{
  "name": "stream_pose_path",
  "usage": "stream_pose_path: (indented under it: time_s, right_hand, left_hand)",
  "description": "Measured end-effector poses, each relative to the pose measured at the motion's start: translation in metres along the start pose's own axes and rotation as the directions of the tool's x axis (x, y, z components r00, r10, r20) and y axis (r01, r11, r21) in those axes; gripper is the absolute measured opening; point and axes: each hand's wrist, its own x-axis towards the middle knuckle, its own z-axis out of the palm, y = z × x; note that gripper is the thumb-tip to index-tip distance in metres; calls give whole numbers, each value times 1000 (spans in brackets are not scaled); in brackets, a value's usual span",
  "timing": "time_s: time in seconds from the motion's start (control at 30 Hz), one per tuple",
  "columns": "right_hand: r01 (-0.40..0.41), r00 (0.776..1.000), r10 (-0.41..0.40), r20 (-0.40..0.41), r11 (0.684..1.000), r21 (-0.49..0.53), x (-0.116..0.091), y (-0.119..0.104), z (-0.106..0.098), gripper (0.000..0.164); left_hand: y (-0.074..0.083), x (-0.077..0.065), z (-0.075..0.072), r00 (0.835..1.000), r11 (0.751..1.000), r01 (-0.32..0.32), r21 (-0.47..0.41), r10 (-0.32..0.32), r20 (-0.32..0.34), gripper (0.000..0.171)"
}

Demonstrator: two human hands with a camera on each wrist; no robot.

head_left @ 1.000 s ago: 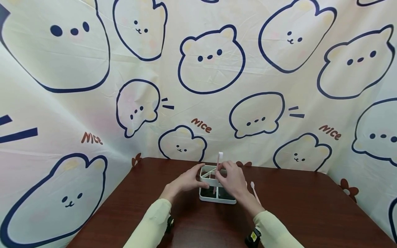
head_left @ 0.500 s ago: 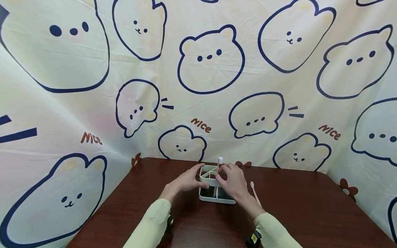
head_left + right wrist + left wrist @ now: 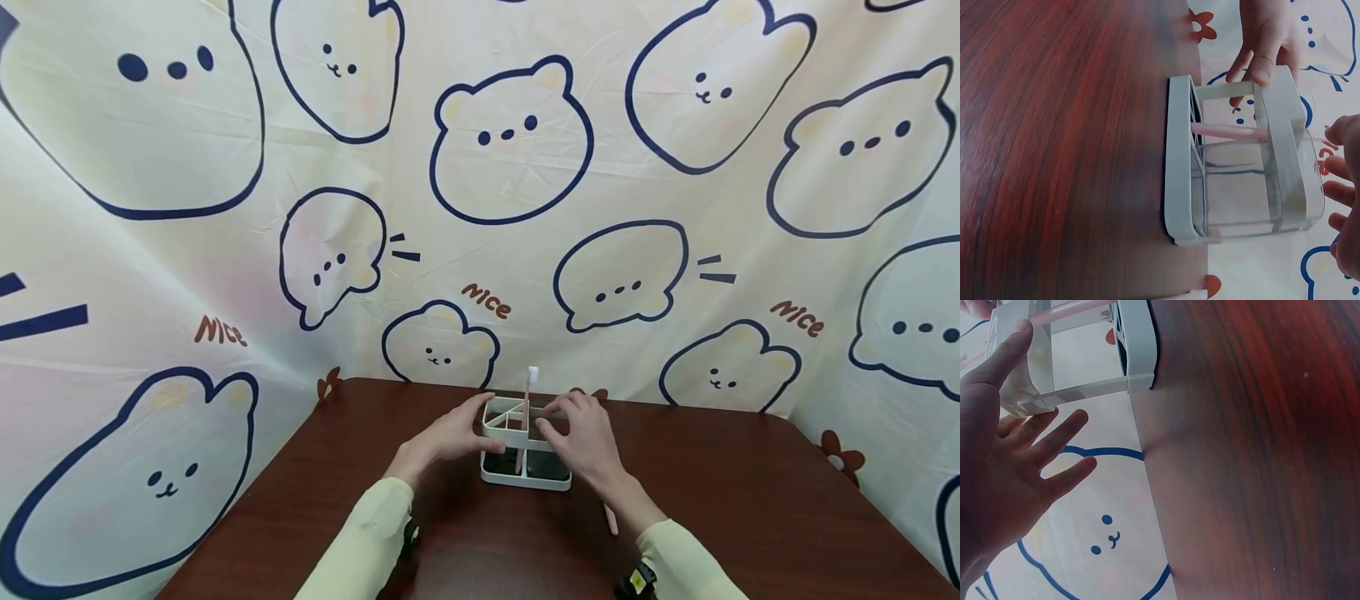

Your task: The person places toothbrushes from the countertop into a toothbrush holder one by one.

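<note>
The two-tier, pale grey-white plastic holder [image 3: 517, 481] stands upright, well in from the left and right edges. Behind everything I see a cream cloth [image 3: 510, 267] printed with navy animal outlines, hanging beyond the far edge of the dark red-brown wooden table [image 3: 712, 500]. The tabletop runs on past the holder to left and right, with a broad stretch on the near side. The left hand [image 3: 446, 435] grips the upper tier's left end, thumb on its near face. The right hand [image 3: 588, 437] is just beside the right end, fingers parted, loosely bent, holding nothing. I see a slim pink toothbrush [image 3: 527, 400] standing bristles up through the upper tier, its handle reaching the lower tray left of the divider. A pale pink handle [image 3: 611, 518] lies at right, partly hidden by the right forearm.
</note>
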Motion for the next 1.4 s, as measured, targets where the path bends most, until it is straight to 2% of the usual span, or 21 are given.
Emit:
stream_pose_path:
  time_s: [0.3,0.47,0.8,1.07,1.4]
  right_hand:
    - [-9,1000,10,-4,1000,16,-4,12,-11,16]
    - [-44,999,44,2,999,16,-6,17,-17,17]
    - [-154,985,149,87,986,58,-14,27,-27,22]
    - [-220,964,210,161,974,48,-20,35,-30,26]
    - [-253,950,240,200,967,42,-30,48,-36,26]
  left_hand:
    - [1,0,-1,1000,1000,5,7,-5,-7,95]
    - [2,0,-1,1000,1000,4,7,-4,-8,95]
    - [1,1,-1,1000,1000,5,9,-5,-5,95]
    - [0,2,0,1000,1000,9,6,-9,-5,96]
    - [2,0,0,1000,1000,6,8,-6,-3,95]
